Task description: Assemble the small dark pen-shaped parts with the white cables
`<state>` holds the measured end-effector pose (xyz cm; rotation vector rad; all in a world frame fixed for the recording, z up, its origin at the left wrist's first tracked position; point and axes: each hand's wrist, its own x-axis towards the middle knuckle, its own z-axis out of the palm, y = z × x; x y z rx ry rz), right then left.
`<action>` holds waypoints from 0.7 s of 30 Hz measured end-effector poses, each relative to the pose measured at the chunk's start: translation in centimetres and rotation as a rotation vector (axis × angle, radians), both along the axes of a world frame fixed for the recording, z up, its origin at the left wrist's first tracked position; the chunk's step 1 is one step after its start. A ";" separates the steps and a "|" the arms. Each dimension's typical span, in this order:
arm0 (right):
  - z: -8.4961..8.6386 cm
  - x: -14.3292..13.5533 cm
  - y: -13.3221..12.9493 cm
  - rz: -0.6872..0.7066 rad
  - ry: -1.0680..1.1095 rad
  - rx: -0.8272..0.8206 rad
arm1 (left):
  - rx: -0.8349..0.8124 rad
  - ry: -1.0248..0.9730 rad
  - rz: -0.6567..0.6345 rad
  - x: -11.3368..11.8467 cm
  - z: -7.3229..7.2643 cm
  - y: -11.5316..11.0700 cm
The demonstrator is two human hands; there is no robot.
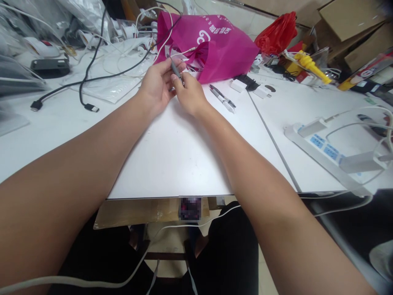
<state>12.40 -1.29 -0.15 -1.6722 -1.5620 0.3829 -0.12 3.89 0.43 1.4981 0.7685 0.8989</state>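
Both my hands meet at the near side of a magenta bag (230, 49) on the white table (175, 164). A dark grey pen (176, 69) points up and to the left between them. My right hand (190, 93) is closed round its lower part. My left hand (158, 84) is beside it, palm turned inward and fingers curled loosely behind the pen; whether they touch it is unclear. Two more pens (222, 97) lie side by side just right of my right hand.
Black cables (92, 73) and plastic-wrapped items lie at the left. White adapters (238, 85) sit beyond the pens. On the right are a power strip (330, 153), a yellow tool (311, 67), a red bag (278, 35) and cardboard boxes (353, 18). The table's front edge crosses below my forearms.
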 end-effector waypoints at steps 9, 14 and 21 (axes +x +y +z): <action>-1.7 1.2 2.3 0.090 0.055 0.072 | -0.050 -0.334 0.032 1.0 -1.9 2.1; -1.9 1.4 2.5 0.101 0.067 0.078 | -0.039 -0.311 0.008 1.1 -2.0 2.5; -2.1 1.2 2.5 0.085 0.062 0.098 | -0.048 -0.408 0.077 1.5 -2.7 3.2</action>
